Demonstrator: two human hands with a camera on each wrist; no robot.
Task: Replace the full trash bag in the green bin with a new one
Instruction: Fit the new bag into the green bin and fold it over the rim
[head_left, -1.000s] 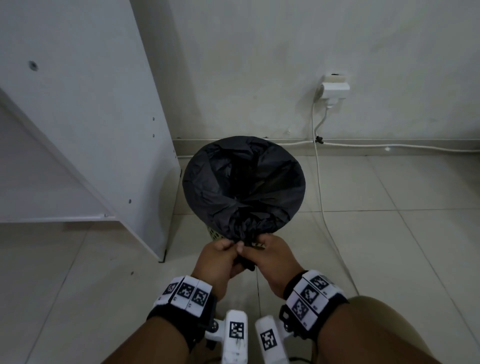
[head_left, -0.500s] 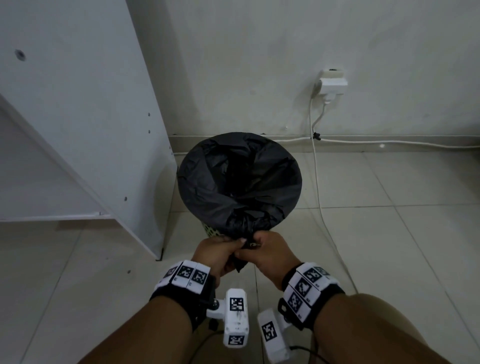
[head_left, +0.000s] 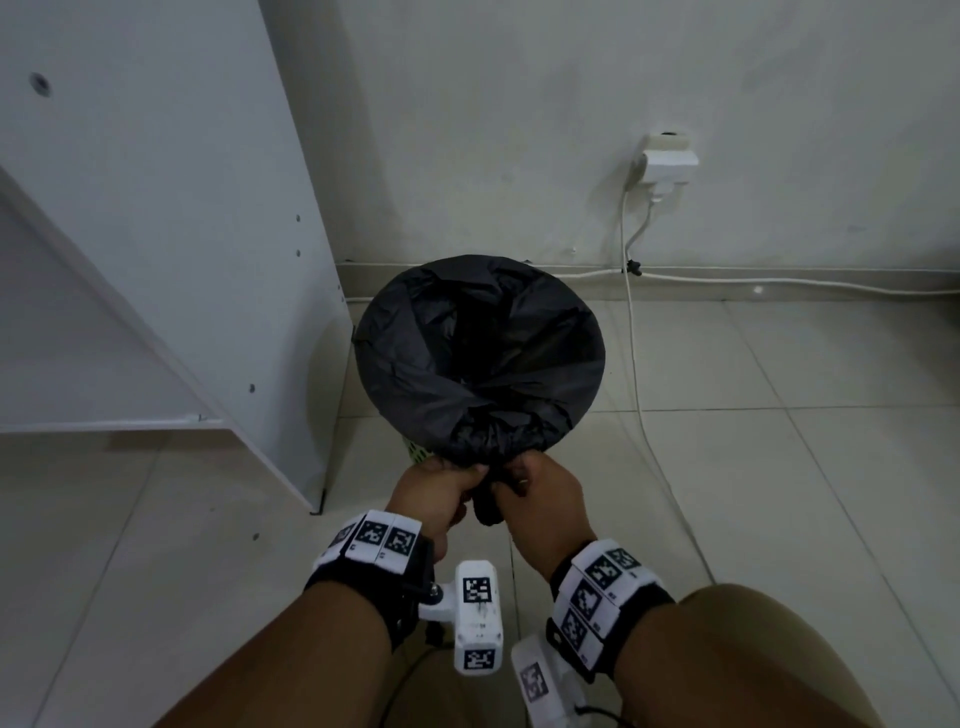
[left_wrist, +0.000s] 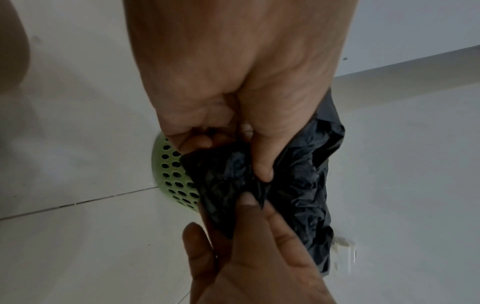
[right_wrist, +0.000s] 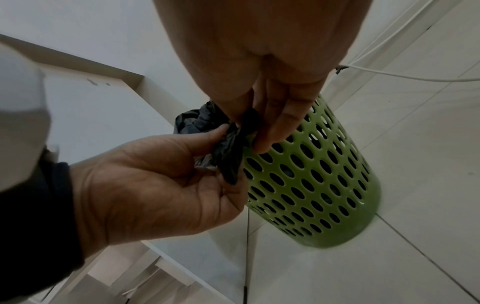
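The green bin (right_wrist: 314, 174) stands on the floor (head_left: 779, 519) by the wall, with a black bag (head_left: 478, 358) stretched over its rim; in the head view the bag's mouth fills the middle, and its slack is gathered into a bunch at 6 o'clock of the rim. Both hands are closed on that bunch: the left hand (head_left: 436, 493) pinches it between thumb and curled fingers, and the right hand (head_left: 545, 499) pinches the same twisted tail from the other side, knuckles nearly touching. The film looks thin, soft and crinkled, so it should crush easily and could tear or slip if pulled by a single fold. The gathered neck seems the best hold, since many layers share the load there. The bin is perforated plastic and probably light, so it may rise with the bag. How heavy the bag is cannot be told; its contents are hidden.
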